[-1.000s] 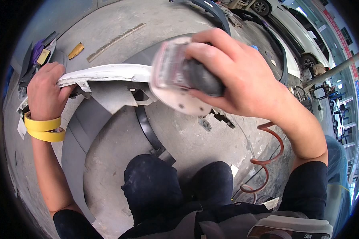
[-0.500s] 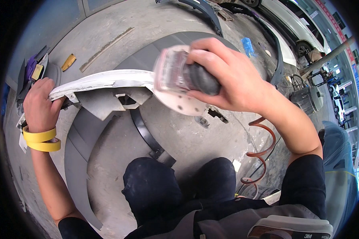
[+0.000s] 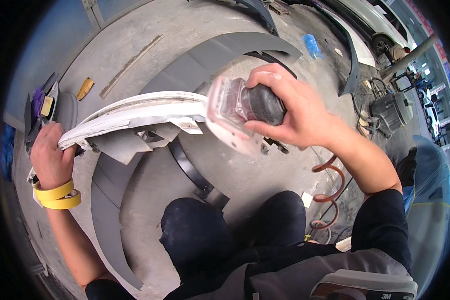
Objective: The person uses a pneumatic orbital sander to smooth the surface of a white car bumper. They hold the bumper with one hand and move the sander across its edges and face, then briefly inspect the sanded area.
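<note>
My left hand (image 3: 52, 156) is closed around the left end of a long, curved white car body panel (image 3: 150, 114), which has grey brackets along its near edge. Two yellow tape rolls (image 3: 60, 196) hang on my left wrist. In my right hand (image 3: 301, 111) is a power sander (image 3: 228, 106) with a black rounded top, a clear housing and a pale pad. My fingers wrap over the top. The sander is blurred by motion and tilted at the panel's right end; I cannot tell whether the pad touches it. A coiled reddish-brown hose (image 3: 329, 198) hangs below my right forearm.
A large dark grey curved panel (image 3: 185, 65) lies on the concrete floor beneath the white one. Several other curved body parts lie farther back. A grey bucket-shaped container (image 3: 392, 110) stands at the right, near a plastic-covered shape (image 3: 427, 200). Far left are odds and ends (image 3: 45, 102).
The sander and my right hand have moved a little right and down. The white panel has turned slightly, baring more of its far edge and right end. My left hand keeps its grip.
</note>
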The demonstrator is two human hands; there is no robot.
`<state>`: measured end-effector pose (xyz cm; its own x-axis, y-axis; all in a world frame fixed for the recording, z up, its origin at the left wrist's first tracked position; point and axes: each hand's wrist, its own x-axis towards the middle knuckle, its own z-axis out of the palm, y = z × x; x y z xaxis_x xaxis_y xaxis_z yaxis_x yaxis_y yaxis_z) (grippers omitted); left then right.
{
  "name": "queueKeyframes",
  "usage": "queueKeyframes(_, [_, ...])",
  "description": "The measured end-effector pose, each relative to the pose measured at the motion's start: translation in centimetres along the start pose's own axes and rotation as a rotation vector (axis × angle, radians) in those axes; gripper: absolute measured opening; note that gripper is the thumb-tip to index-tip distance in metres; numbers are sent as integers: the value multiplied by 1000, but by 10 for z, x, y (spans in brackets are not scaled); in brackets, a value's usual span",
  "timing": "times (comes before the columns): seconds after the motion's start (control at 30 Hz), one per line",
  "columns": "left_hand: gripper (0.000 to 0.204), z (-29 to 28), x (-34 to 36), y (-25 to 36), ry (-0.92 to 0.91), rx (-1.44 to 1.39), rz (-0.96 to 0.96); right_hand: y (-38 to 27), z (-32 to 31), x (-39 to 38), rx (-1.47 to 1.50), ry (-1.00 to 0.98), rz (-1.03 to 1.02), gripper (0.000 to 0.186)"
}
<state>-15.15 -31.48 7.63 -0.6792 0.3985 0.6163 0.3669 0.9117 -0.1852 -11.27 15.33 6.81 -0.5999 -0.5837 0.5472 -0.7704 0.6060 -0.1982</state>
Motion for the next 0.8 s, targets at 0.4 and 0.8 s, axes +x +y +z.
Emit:
queueKeyframes(0.4, [22,-2,0,-2,-26,12,17,-12,5,12,17,48,-26,65])
queueKeyframes(0.8, [25,-1,3,2,-4,4,28,-7,5,11,28,15,65,60])
